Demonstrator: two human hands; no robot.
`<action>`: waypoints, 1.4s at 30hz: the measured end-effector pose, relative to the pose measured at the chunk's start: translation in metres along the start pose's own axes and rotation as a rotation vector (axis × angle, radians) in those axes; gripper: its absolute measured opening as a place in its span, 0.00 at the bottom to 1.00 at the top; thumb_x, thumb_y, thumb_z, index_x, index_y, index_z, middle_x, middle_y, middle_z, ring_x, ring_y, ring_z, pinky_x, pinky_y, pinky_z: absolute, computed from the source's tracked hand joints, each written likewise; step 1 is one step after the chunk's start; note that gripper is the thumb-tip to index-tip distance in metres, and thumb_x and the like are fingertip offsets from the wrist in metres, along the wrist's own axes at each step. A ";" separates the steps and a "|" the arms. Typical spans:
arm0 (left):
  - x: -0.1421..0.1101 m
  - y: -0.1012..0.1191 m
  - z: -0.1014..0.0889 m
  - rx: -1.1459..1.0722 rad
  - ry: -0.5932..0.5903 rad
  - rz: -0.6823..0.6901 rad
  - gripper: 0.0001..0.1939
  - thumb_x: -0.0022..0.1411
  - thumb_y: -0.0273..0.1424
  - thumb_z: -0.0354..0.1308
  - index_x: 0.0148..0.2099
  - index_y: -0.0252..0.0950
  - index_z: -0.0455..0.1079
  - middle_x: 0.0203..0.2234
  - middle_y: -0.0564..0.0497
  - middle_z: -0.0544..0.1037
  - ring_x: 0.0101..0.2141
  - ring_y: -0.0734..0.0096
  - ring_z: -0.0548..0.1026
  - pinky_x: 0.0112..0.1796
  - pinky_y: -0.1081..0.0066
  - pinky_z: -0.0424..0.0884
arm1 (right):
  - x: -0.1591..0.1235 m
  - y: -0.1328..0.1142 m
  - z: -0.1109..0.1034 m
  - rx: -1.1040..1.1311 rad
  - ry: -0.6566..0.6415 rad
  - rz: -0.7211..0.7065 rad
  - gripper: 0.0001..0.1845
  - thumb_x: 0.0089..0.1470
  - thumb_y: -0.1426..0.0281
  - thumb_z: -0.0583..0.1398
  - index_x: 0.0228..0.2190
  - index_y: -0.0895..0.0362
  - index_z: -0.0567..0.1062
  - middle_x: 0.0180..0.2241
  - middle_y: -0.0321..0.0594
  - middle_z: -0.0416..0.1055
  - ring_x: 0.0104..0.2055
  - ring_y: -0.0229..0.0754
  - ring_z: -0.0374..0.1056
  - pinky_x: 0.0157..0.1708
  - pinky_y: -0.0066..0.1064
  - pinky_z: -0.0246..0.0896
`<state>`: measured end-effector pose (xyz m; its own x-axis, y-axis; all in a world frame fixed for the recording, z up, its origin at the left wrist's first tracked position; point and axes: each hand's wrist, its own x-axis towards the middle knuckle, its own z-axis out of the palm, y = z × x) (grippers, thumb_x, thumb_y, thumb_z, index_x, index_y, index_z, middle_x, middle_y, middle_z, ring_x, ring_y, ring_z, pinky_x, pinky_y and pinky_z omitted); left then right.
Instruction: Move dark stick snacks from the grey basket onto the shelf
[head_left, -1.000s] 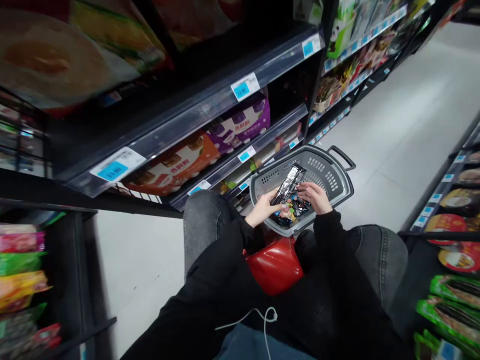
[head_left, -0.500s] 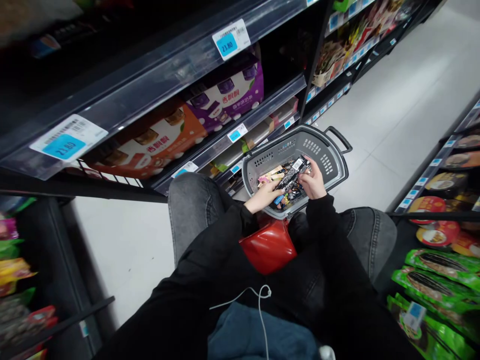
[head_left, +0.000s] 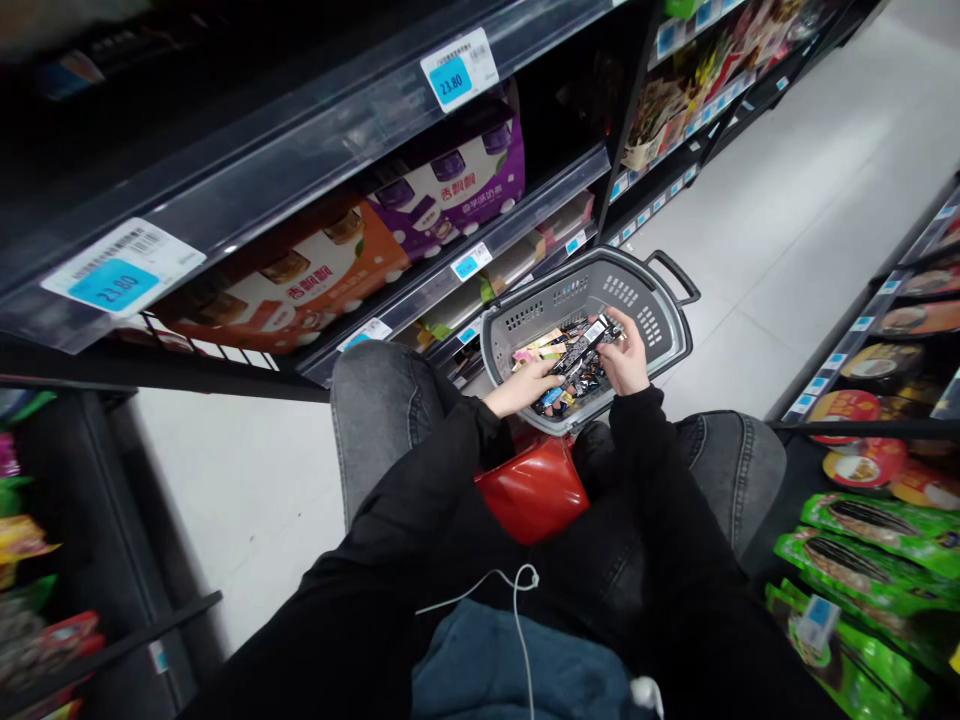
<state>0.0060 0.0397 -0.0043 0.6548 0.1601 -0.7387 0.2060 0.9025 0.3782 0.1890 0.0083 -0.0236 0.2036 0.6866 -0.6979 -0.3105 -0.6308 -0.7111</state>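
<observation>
a long black packet is held slantwise over the grey basket, a white label near its upper end. the left hand has its fingers curled on the lower left end; the right hand has its fingers closed in a pinch on the upper right end. beneath them, small mixed packets lie in the basket, some dark, one blue, others pale or pink; their print is too small to read. the basket is in front of the person's knees, its black handle on the far right side. on the shelf to the left, an orange carton stands beside a purple carton. green bags lie at lower right.
</observation>
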 end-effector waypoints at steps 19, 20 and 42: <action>-0.004 0.002 -0.022 0.270 0.234 0.186 0.20 0.49 0.37 0.63 0.42 0.29 0.76 0.37 0.46 0.79 0.36 0.62 0.76 0.40 0.68 0.70 | 0.002 -0.018 -0.041 -0.197 -0.082 0.150 0.16 0.29 0.67 0.72 0.26 0.57 0.79 0.27 0.39 0.74 0.28 0.38 0.69 0.34 0.33 0.67; -0.004 0.002 -0.023 0.297 0.258 0.185 0.19 0.48 0.37 0.64 0.40 0.28 0.77 0.34 0.46 0.79 0.35 0.63 0.76 0.39 0.69 0.70 | 0.002 -0.018 -0.041 -0.205 -0.086 0.159 0.16 0.29 0.67 0.72 0.25 0.58 0.79 0.27 0.39 0.75 0.28 0.38 0.68 0.33 0.33 0.67; -0.016 0.011 -0.036 -0.138 -0.024 0.168 0.31 0.45 0.32 0.68 0.53 0.29 0.72 0.52 0.36 0.71 0.52 0.55 0.71 0.49 0.64 0.69 | 0.003 -0.024 -0.035 -0.052 0.048 0.159 0.25 0.34 0.59 0.68 0.34 0.53 0.67 0.26 0.35 0.65 0.24 0.36 0.61 0.22 0.29 0.61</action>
<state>-0.0285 0.0615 -0.0082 0.6890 0.3049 -0.6575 -0.0082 0.9105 0.4135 0.2295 0.0131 -0.0118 0.1998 0.5592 -0.8046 -0.2940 -0.7491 -0.5937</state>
